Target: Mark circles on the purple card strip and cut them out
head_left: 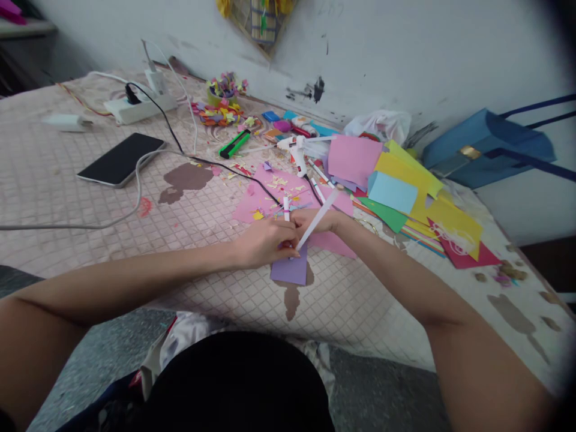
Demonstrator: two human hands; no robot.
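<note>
Close together over a purple sheet of paper [288, 273], my two hands meet at the front of the table. My left hand [265, 243] is closed, its thumb and fingers pinched at the lower end of a narrow pale strip [318, 219]. The strip slants up to the right, across my right hand [312, 220]. My right hand is closed too, its fingertips tucked against the left ones; what they hold is hidden. A white marker with a pink band [287, 209] sticks up just behind my fingers; I cannot tell whether it is held.
Pink paper [252, 201] with scraps lies behind my hands. Beyond are a glue gun [294, 153], a green cutter [234, 144] and coloured paper [355, 159]. A tablet [122, 159], cables and a power strip [139, 107] lie left; a blue bag [490, 144] stands right.
</note>
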